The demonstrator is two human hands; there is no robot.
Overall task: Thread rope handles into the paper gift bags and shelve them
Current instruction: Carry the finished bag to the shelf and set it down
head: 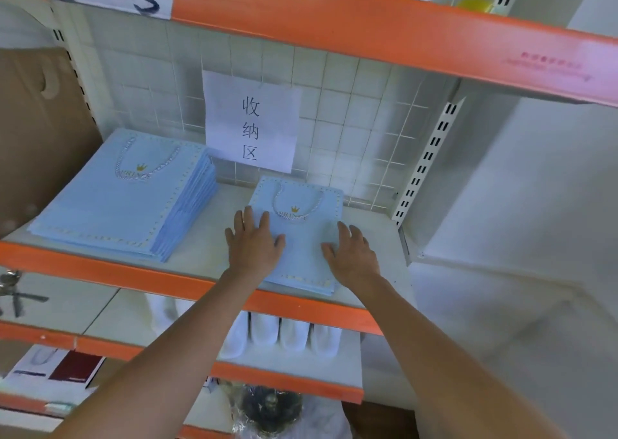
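Step in hand, by judgement: seating a finished gift bag (302,238) on the small pile at the right of the shelf (200,254). Left hand (254,244) flat on the bag's left edge, fingers straight and slightly spread, gripping nothing. Right hand (351,254) flat on the bag's right half, fingers extended, likewise pressing only. Rope handle (297,204) threaded, lying looped over the far end of the bag face.

To do well — press evenly with both palms, square the near edge with the bags beneath, keep the loop flat on the face and not trapped under a hand.

Larger stack of bags (117,198) to the left, well apart, its own rope loop on top. Shelf board pale, orange front rail. Wire grid backing (351,121) behind, paper sign (250,124) hung on it. White items on the lower shelf — unidentifiable.
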